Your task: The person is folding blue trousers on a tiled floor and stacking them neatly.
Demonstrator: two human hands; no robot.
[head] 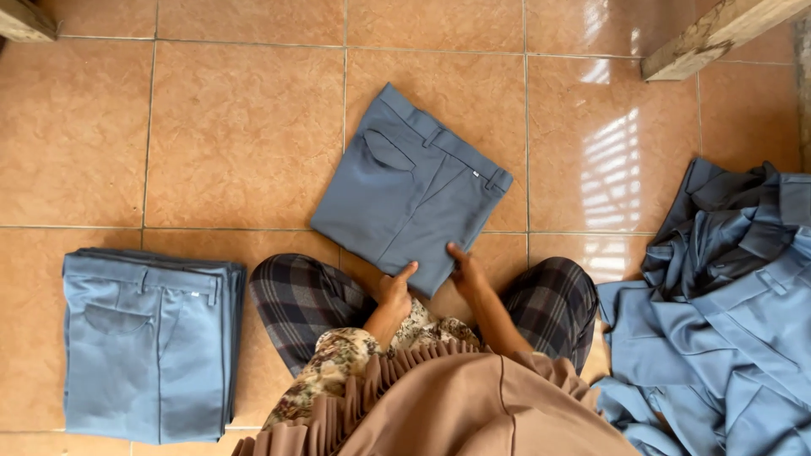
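A person is sitting cross-legged on a tan tile floor [245,127], looking down at folded trousers [410,190] that are lying flat on the tiles just ahead of the knees. The trousers are folded into a rough square that is sitting turned like a diamond: the waistband is running along the far right edge, slanting from upper left down to lower right, and the folded legs are pointing back toward the person, so the long axis is running from the far waistband to the near corner between the hands. A back pocket is showing near the upper left of the fold. The left hand [394,290] is resting at the near edge, its thumb lying on the cloth and its fingers tucked under the edge, pinching the fabric. The right hand [466,270] is touching the near corner just beside it, fingers reaching over the cloth and thumb out of sight, seemingly gripping the edge, though I cannot tell how firmly. To the person's left a neat stack [150,342] of folded trousers is lying well apart from the hands. To the right a loose pile [726,295] of unfolded blue trousers is spreading beside the knee. Wooden legs [714,34] are showing at the far corners.
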